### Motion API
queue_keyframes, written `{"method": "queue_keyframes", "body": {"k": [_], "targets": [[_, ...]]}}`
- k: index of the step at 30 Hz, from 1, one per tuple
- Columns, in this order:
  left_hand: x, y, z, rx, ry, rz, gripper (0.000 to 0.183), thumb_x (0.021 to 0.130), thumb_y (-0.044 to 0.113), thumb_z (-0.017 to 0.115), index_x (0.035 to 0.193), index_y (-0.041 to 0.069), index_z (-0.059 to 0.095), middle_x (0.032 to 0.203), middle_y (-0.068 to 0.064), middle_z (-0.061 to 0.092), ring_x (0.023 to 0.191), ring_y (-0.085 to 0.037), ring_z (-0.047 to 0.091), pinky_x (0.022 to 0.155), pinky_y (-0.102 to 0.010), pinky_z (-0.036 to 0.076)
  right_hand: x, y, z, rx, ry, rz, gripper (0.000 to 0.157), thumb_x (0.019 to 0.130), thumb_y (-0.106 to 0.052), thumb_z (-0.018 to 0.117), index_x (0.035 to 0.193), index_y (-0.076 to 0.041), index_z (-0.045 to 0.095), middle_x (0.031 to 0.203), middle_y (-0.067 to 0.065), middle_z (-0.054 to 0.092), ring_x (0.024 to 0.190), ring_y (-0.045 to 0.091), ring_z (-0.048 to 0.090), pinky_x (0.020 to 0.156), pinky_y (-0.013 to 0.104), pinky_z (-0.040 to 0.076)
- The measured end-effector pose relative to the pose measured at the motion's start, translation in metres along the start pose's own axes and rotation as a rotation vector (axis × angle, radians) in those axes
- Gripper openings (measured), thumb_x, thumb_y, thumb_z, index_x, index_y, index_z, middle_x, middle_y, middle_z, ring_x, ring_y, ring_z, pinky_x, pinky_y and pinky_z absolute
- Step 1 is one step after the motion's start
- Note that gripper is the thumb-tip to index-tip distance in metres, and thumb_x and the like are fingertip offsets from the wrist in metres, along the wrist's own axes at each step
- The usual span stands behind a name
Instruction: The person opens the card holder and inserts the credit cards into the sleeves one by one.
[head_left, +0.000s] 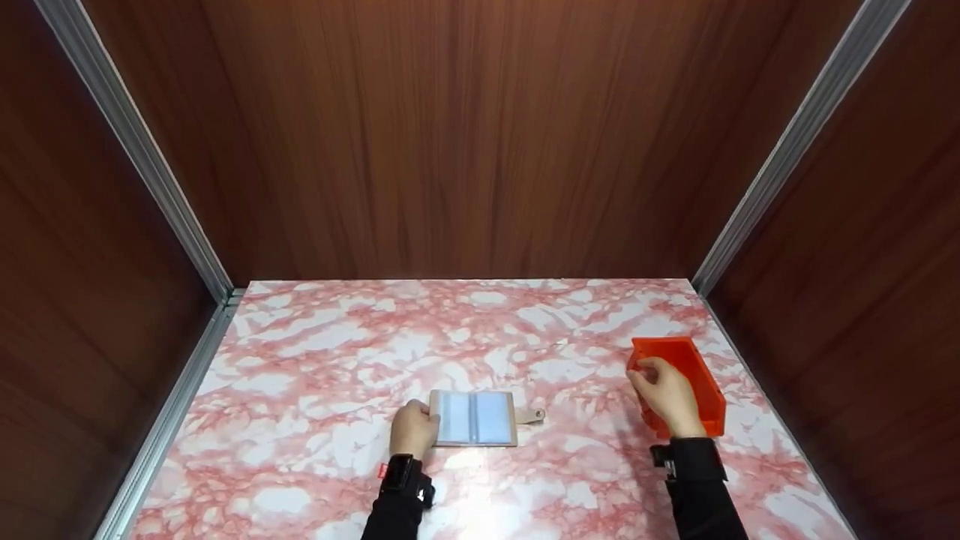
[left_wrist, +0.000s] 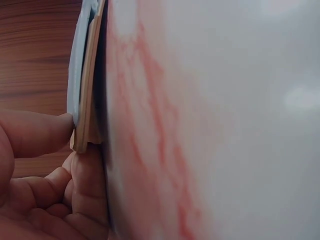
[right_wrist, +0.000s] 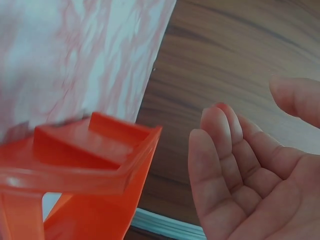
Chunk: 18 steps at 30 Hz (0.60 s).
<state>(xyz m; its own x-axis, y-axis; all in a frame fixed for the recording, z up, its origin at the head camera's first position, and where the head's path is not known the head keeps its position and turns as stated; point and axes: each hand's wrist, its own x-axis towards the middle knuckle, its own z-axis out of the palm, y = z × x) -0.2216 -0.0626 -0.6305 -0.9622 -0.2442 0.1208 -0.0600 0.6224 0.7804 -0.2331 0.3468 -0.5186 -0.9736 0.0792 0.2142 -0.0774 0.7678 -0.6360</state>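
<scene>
A small card holder (head_left: 493,418) lies spread on the table, with clear pale sleeves, a tan cover and a snap strap (head_left: 531,415) sticking out to its right. My left hand (head_left: 412,429) pinches its left edge. In the left wrist view, the thumb presses the sleeve side and fingers sit under the cover (left_wrist: 90,80), which is raised slightly off the table at that edge. Over the left side of an orange plastic bin (head_left: 705,394) hovers my right hand (head_left: 667,394). The right wrist view shows its thumb apart from the loosely bent fingers (right_wrist: 205,170), holding nothing.
The table (head_left: 315,360) has a red and white marbled top. Brown wood-grain panels (head_left: 450,150) stand at the back and both sides, with metal rails (head_left: 150,157) along the corners. The bin stands near the table's right edge.
</scene>
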Motion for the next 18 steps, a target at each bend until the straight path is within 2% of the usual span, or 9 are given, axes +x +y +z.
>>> {"method": "queue_keyframes", "body": {"k": [9,18], "targets": [[0.000,0.001,-0.001,0.001,0.006,0.002,0.011,0.080,0.007,0.072,0.083,-0.002,0.065,0.073,-0.009,0.063,0.072,-0.031,0.063,0.070,-0.046,0.050,0.006,0.014,-0.010,-0.051,0.004,0.075,0.039,0.095,-0.019,0.064,0.119,0.011,0.059,0.100,0.024,0.064,0.089,0.037,0.060,0.083,0.051,0.047],[0.000,0.000,0.001,0.000,0.005,-0.001,0.011,0.080,0.007,0.071,0.083,-0.001,0.064,0.072,-0.009,0.063,0.071,-0.031,0.062,0.070,-0.046,0.050,0.013,0.030,-0.017,-0.123,-0.026,0.155,0.038,0.096,-0.014,0.051,0.121,0.014,0.056,0.108,0.031,0.060,0.098,0.045,0.057,0.087,0.056,0.044]]}}
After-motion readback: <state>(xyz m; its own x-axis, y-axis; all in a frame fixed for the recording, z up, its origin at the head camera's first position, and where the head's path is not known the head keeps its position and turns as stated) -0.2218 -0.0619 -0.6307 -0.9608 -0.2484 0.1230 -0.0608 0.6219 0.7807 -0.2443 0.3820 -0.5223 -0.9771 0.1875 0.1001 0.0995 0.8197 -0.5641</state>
